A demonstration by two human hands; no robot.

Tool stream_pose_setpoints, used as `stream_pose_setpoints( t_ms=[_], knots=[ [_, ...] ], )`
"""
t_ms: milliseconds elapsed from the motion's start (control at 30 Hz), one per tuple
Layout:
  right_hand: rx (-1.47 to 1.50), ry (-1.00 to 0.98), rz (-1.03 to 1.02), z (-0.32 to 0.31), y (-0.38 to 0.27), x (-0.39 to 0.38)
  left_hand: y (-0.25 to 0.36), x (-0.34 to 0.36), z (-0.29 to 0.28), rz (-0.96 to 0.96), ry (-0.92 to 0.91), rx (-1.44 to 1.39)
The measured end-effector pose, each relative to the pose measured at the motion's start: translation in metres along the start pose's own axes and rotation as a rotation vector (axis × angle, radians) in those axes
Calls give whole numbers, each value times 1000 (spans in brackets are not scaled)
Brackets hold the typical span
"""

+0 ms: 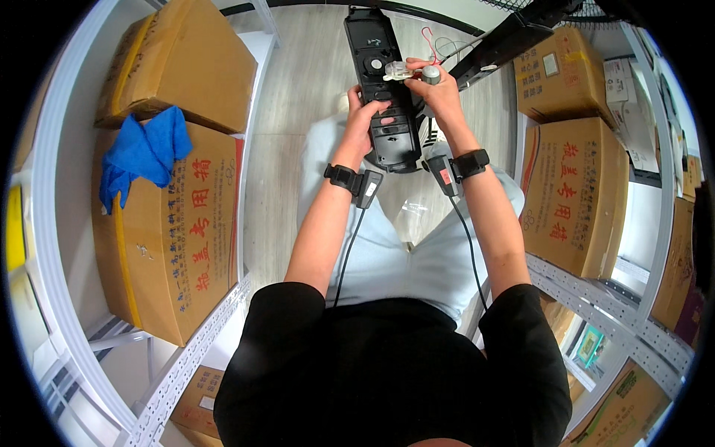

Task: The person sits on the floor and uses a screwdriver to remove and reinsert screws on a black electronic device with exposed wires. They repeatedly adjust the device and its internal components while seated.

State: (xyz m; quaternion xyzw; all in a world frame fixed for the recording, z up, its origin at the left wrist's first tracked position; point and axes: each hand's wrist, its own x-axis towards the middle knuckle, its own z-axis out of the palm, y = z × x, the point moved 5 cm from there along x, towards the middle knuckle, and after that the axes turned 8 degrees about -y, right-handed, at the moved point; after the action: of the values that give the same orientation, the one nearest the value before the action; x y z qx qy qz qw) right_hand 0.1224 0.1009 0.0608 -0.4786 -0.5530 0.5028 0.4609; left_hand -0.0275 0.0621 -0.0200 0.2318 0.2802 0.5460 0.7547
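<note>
A long black plastic housing (pixel 398 145) is held over the floor beyond my knees, its ribbed inner side facing up. My left hand (pixel 361 123) is closed on its left edge, with fingertips showing through openings in it. My right hand (pixel 442 95) is closed on a small clear plastic part (pixel 399 71) just over the housing's right edge. A grey round-ended piece (pixel 430 74) also sits among the right fingers; whether it joins the clear part I cannot tell. Thin red wire (pixel 428 37) curls up beyond that hand.
Shelves on both sides carry cardboard boxes (pixel 160 223), (pixel 570 197). A blue cloth (pixel 145 153) drapes over a left box. At the far right of the housing stands a dark, slanted machine part (pixel 499 52). Cables run from my wrist bands (pixel 342 177) down my forearms.
</note>
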Motion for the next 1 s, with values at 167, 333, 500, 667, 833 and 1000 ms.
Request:
stream_pose_setpoints(
  t_ms=[167, 333, 500, 667, 833, 1000],
  knots=[
    [-25, -73, -20, -7, 8, -5, -4, 0, 1, -84, -24, 33],
    [-114, -97, -84, -5, 9, -12, -7, -2, 6, -41, -17, 94],
    [-233, -64, -152, -6, 16, -12, -9, -4, 5, -73, -29, 84],
    [-140, -60, -121, -10, 10, -13, -11, -14, 14, -60, -33, 4],
    [-189, -87, -149, -12, 5, -16, -11, -23, 22, -29, -26, 64],
    [-373, -94, -168, -6, -4, -27, -14, -21, 23, -17, -117, 44]
  ],
)
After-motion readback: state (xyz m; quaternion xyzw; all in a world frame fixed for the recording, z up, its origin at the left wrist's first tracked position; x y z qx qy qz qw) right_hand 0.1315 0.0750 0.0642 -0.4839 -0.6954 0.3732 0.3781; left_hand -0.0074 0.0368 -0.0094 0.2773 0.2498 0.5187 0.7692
